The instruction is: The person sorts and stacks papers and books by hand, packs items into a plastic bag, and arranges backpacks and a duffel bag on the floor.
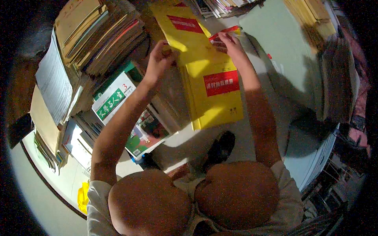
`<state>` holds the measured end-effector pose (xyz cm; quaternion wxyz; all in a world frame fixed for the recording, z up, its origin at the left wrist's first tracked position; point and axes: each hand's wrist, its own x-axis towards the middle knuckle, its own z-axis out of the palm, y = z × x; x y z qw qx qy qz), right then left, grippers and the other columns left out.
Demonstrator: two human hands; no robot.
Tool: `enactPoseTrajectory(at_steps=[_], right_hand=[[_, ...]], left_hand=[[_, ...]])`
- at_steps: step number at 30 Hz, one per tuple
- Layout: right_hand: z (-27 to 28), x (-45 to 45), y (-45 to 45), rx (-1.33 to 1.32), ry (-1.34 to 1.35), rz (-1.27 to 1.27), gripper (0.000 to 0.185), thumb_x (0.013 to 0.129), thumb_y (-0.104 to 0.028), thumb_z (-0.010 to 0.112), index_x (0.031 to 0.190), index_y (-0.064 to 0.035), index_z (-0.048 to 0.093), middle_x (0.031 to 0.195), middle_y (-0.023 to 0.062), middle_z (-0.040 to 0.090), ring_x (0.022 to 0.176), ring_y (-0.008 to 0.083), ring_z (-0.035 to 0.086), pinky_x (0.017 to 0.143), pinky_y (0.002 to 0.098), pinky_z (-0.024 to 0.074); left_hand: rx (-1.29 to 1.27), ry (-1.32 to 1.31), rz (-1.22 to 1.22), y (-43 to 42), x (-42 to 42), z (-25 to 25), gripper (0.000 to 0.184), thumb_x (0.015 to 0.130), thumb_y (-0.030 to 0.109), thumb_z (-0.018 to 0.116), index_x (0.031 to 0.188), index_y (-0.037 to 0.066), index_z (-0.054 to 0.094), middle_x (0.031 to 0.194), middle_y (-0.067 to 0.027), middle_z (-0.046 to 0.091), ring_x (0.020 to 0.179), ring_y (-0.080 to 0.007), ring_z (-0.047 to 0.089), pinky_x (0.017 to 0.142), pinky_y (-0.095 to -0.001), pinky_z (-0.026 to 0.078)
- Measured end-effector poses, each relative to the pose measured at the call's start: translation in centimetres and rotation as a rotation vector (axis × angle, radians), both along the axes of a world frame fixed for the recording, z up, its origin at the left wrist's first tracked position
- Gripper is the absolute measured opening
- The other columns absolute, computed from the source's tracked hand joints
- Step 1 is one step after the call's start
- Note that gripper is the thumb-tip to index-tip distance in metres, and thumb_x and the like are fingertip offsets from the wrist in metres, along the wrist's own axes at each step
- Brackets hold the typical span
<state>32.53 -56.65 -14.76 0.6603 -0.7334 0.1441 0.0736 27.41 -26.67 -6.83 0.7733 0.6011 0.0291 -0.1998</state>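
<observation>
A yellow booklet [189, 35] with a red label lies tilted at the top of a yellow stack. My left hand [159, 61] is closed at its lower left corner, thumb and fingers pinched on the lifted edge. Across from it, my right hand [232, 45] curls its fingers at the booklet's right edge, partly hiding a red and white printed piece [232, 30]. Nearer to me is another yellow booklet [214, 104] with a red title label, on top of a thick pile. Shadow covers part of both covers.
Piled old books [98, 43] stand at the left, with handwritten paper [55, 78] beside them. A magazine [145, 133] and a white-green book [114, 98] lie near my left forearm. A pale green surface [275, 31] and more stacked books [330, 74] are on the right. My knees are below.
</observation>
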Motion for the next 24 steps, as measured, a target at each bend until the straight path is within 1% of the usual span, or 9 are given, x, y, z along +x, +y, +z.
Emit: enactPoseTrajectory(at_steps=[3, 9, 12, 13, 14, 15, 16, 19, 24], right_hand=[[3.9, -4.4, -0.1, 0.225, 0.138, 0.049, 0.032, 0.094, -0.024, 0.057, 0.12, -0.0051, 0.057, 0.116, 0.0065, 0.062, 0.105, 0.016, 0.059, 0.087, 0.0269, 0.0469], [0.8, -13.4, -4.7, 0.071, -0.005, -0.001, 0.038, 0.09, -0.019, 0.063, 0.123, -0.0008, 0.054, 0.119, 0.0113, 0.059, 0.113, 0.0187, 0.055, 0.095, 0.029, 0.0433], [0.9, -16.5, -5.8, -0.231, -0.018, -0.036, 0.044, 0.087, -0.019, 0.067, 0.124, 0.0012, 0.053, 0.118, 0.0159, 0.058, 0.113, 0.0217, 0.055, 0.096, 0.0316, 0.0435], [-2.6, -17.2, -7.6, -0.469, -0.241, -0.043, 0.05, 0.085, -0.026, 0.07, 0.123, 0.001, 0.053, 0.111, 0.0167, 0.06, 0.107, 0.0234, 0.058, 0.091, 0.0332, 0.0464], [-2.2, -17.5, -7.9, -0.471, -0.244, -0.046, 0.05, 0.085, -0.026, 0.07, 0.123, 0.001, 0.053, 0.111, 0.0167, 0.06, 0.107, 0.0234, 0.058, 0.091, 0.0332, 0.0464], [-1.6, -18.3, -8.1, -0.43, -0.024, -0.023, 0.05, 0.084, -0.027, 0.07, 0.123, 0.0007, 0.053, 0.107, 0.0149, 0.061, 0.103, 0.0222, 0.059, 0.088, 0.0328, 0.0475], [-1.5, -18.8, -8.4, -0.383, 0.192, -0.001, 0.051, 0.084, -0.028, 0.07, 0.122, 0.0004, 0.053, 0.104, 0.013, 0.063, 0.099, 0.0211, 0.06, 0.085, 0.0325, 0.0485], [-3.4, -19.4, -7.2, -0.325, 0.333, 0.116, 0.05, 0.083, -0.031, 0.071, 0.12, 0.0003, 0.055, 0.102, 0.0109, 0.064, 0.094, 0.02, 0.062, 0.082, 0.0333, 0.049], [-0.1, -19.7, -2.7, -0.419, 0.171, 0.132, 0.049, 0.08, -0.028, 0.075, 0.115, 0.0007, 0.057, 0.104, 0.0118, 0.064, 0.096, 0.0209, 0.061, 0.085, 0.037, 0.0487]], left_hand=[[-0.213, -0.047, -0.033, -1.4, -4.8, 5.0, 0.03, 0.09, 0.001, 0.057, 0.117, 0.01, 0.047, 0.099, -0.0018, 0.062, 0.086, -0.0097, 0.057, 0.07, -0.0255, 0.047], [-0.181, 0.117, -0.235, -3.2, -12.9, 2.7, 0.037, 0.089, 0.0, 0.058, 0.123, 0.005, 0.044, 0.105, -0.0072, 0.06, 0.094, -0.017, 0.059, 0.082, -0.0301, 0.049], [0.584, -0.044, -0.653, -3.2, -15.6, -3.1, 0.049, 0.085, 0.011, 0.064, 0.126, -0.002, 0.04, 0.11, -0.0156, 0.059, 0.1, -0.0249, 0.059, 0.088, -0.0343, 0.049], [0.73, -0.129, -0.589, -3.2, -16.5, -5.8, 0.052, 0.084, 0.014, 0.066, 0.126, -0.003, 0.04, 0.111, -0.0168, 0.059, 0.1, -0.0259, 0.059, 0.087, -0.0349, 0.049], [0.873, -0.212, -0.487, -3.2, -17.4, -9.0, 0.054, 0.083, 0.016, 0.067, 0.125, -0.004, 0.04, 0.111, -0.0181, 0.058, 0.101, -0.027, 0.06, 0.086, -0.0355, 0.049], [0.938, -0.243, -0.376, -3.5, -17.9, -11.6, 0.056, 0.082, 0.019, 0.068, 0.125, -0.005, 0.04, 0.111, -0.0193, 0.058, 0.101, -0.0281, 0.06, 0.086, -0.0361, 0.05], [0.943, -0.244, -0.273, -4.1, -17.3, -11.5, 0.059, 0.081, 0.022, 0.069, 0.124, -0.006, 0.04, 0.112, -0.0206, 0.058, 0.102, -0.0292, 0.06, 0.085, -0.0367, 0.05], [0.482, 0.221, -0.052, -5.6, -14.0, -8.8, 0.062, 0.08, 0.025, 0.071, 0.123, -0.008, 0.039, 0.111, -0.0219, 0.058, 0.1, -0.0306, 0.061, 0.08, -0.0386, 0.052], [0.222, 0.439, 0.027, -6.3, -12.3, -8.1, 0.06, 0.08, 0.025, 0.073, 0.12, -0.006, 0.041, 0.106, -0.0194, 0.061, 0.093, -0.0282, 0.063, 0.075, -0.041, 0.054]])
